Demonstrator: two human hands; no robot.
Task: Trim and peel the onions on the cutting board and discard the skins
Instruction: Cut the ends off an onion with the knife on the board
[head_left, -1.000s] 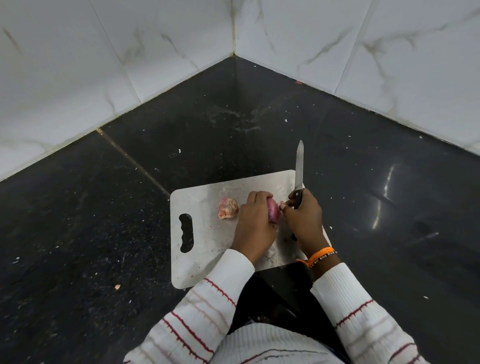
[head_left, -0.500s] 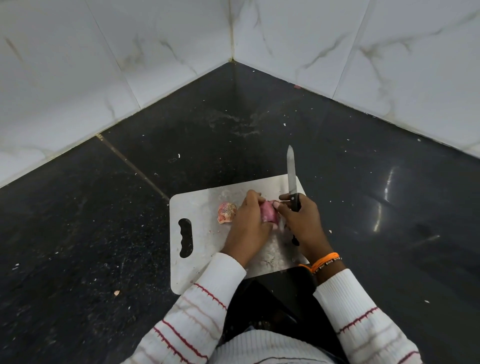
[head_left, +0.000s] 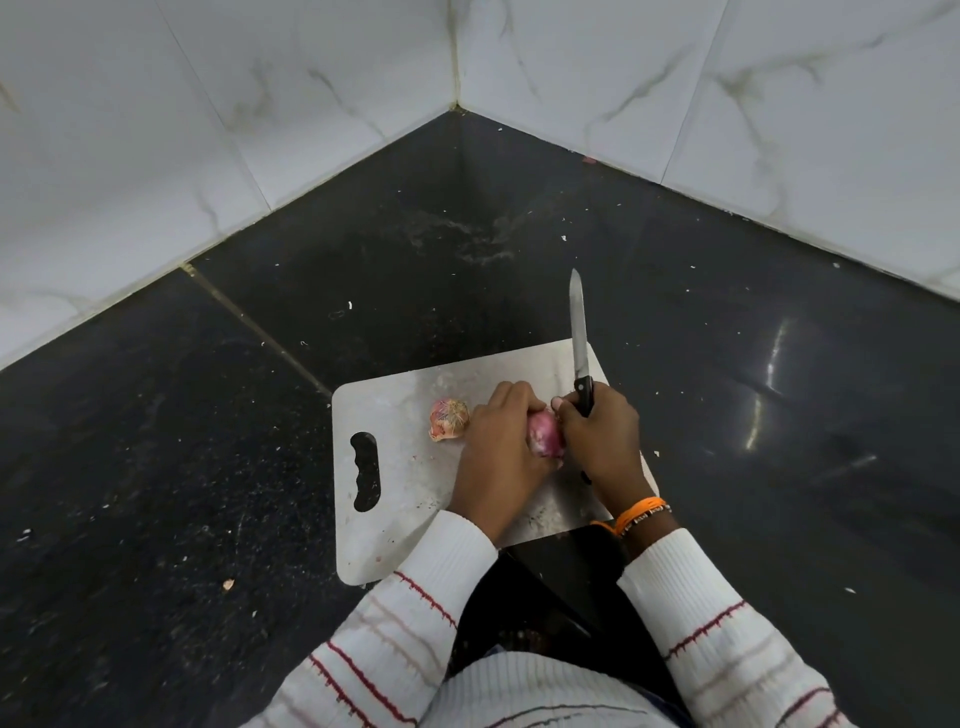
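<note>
A steel cutting board (head_left: 395, 410) lies on the black counter. My left hand (head_left: 498, 452) grips a pink-purple onion (head_left: 545, 439) at the board's middle, covering most of it. My right hand (head_left: 600, 441) grips a black-handled knife (head_left: 577, 338) with the blade pointing away, and its thumb touches the onion's right side. A second onion (head_left: 449, 420), pale with its roots facing up, sits on the board just left of my left hand.
The black stone counter (head_left: 208, 467) runs into a corner of white marble-look wall tiles (head_left: 311, 78). Small white and brown scraps dot the counter. The board has a handle slot (head_left: 366, 470) on its left side.
Both hands have stayed on the same onion. The knife blade has swung slightly between frames and now points straight away. The camera has shifted a little.
</note>
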